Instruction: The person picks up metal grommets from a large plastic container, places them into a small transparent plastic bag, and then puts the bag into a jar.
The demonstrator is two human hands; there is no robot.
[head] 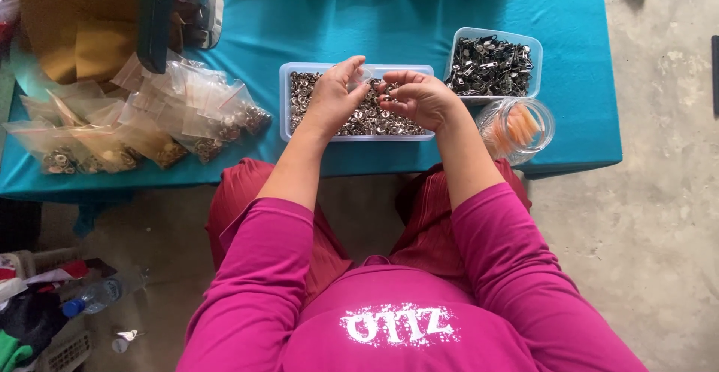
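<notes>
Small clear bag [362, 77] between left fingers [349, 69]

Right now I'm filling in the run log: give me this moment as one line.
left hand: holds small clear bag | right hand: pinches small metal pieces | both over clear tray of metal snaps | table: teal cloth

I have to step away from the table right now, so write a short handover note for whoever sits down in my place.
Left hand: raised over the clear rectangular plastic tray of small silver metal rings, pinching a small clear plastic bag.
Right hand: beside it over the same tray, fingers curled, apparently holding a few rings; what it holds is too small to tell.
Things: second clear tub of dark metal clips and a clear jar of orange pieces at right.
Done: a heap of filled small clear bags lies at left.
Left: the tray is still full.
</notes>
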